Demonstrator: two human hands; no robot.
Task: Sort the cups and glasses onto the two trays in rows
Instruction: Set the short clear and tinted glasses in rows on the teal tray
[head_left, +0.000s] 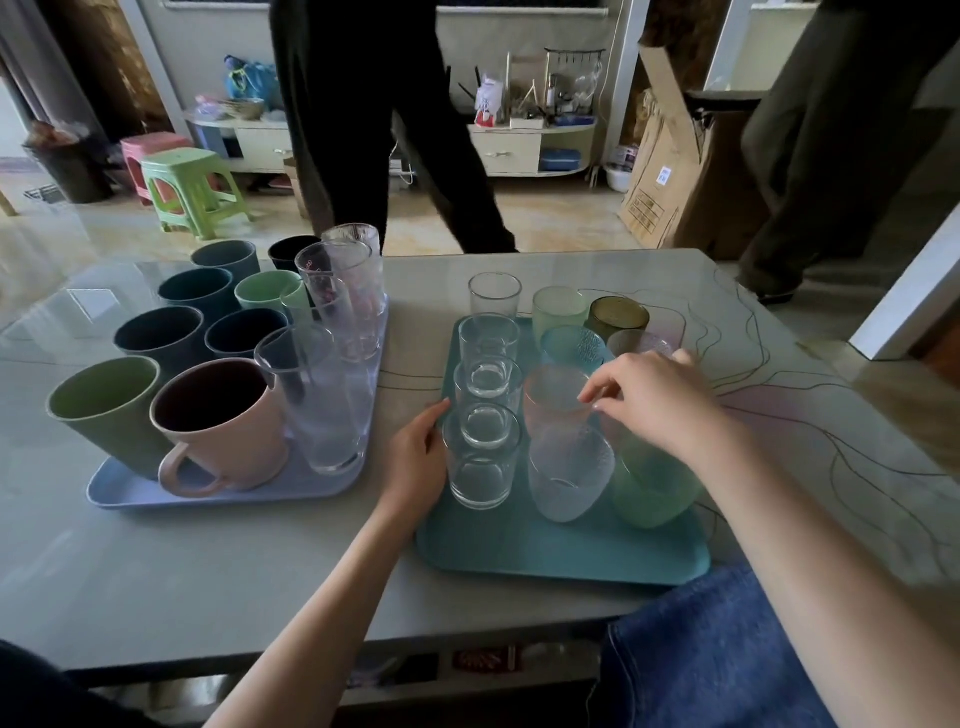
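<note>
A teal tray (545, 551) sits right of centre. Down its left side runs a column of three clear glasses, the nearest one (483, 462) by my left hand (421, 452). That hand lies with fairly straight fingers on the tray's left edge. Beside the column stand a frosted glass (569, 473), a pink glass (550, 395), a teal glass (571, 345) and a green glass (652, 488). My right hand (649, 400) hovers over them, thumb and forefinger pinching the pink glass's rim. A lavender tray (130, 491) on the left carries plastic cups, a pink mug (223, 426) and tall clear glasses (322, 405).
Past the teal tray's far end stand a clear glass (494, 293), a pale green glass (558, 309), an olive glass (618, 314) and a greyish glass (636, 343). A person's dark-trousered legs (363, 130) are behind the table (208, 571); another person (831, 156) is at the right.
</note>
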